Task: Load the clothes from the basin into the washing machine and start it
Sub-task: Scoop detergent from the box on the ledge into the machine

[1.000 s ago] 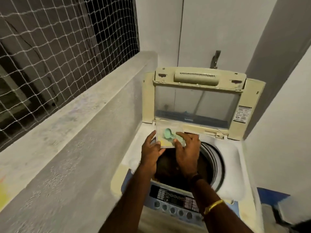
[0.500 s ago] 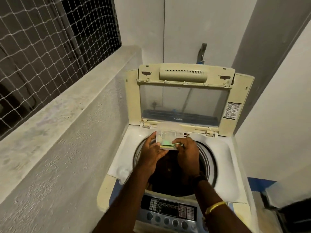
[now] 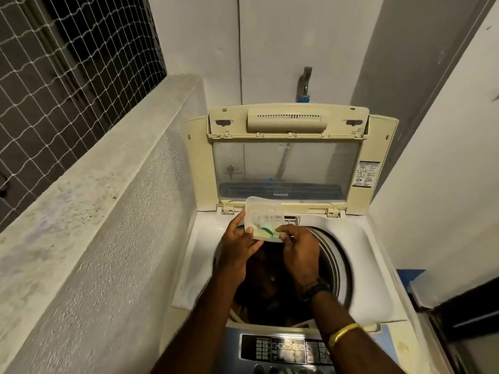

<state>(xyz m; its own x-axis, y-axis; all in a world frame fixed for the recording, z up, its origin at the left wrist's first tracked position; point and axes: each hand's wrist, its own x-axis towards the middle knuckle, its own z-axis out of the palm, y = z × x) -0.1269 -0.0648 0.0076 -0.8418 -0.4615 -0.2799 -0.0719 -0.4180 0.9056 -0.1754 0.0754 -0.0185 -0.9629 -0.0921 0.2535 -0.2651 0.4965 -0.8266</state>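
I have the clear plastic detergent box [image 3: 266, 218] pinched between my left hand [image 3: 239, 245] and right hand [image 3: 301, 249] at twelve o'clock over the cream top-loading washing machine [image 3: 372, 268], dark clothes [image 3: 270, 282] below, so I'd tip gently, keeping the green scoop [image 3: 267, 230] inside.

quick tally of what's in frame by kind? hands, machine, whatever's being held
Hands: 2, left hand, right hand
Washing machine: 1, lid up
Clear plastic box: 1, held in both hands over the drum
Green scoop: 1, inside the box
Wall tap: 1
Total: 6
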